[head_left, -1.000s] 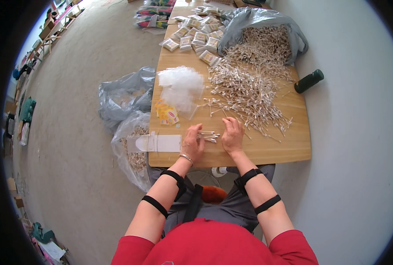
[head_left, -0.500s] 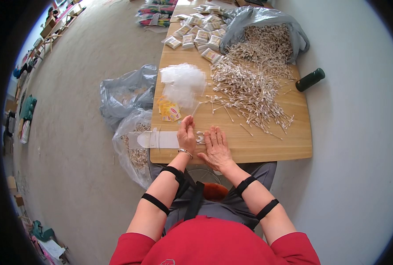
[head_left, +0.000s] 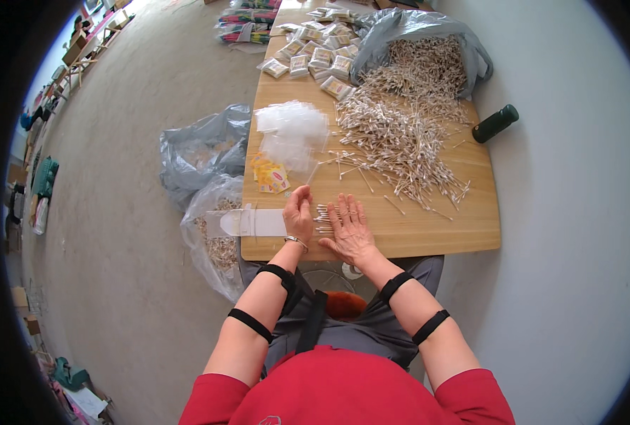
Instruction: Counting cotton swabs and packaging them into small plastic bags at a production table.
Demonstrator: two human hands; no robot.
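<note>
Spread flat since a moment ago, the right hand (head_left: pixel 349 228) is pressed on a small bunch of cotton swabs (head_left: pixel 324 217) at the bench (head_left: pixel 428 234) edge, walled by the open left hand (head_left: pixel 299 214); tips are best squared gently.

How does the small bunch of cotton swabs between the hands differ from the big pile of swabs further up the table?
The small bunch of cotton swabs is few, lying side by side, framed by the left hand and the flat right hand. The big pile of swabs is many, crisscrossed and scattered, untouched. Both lie on the wooden table.
</note>
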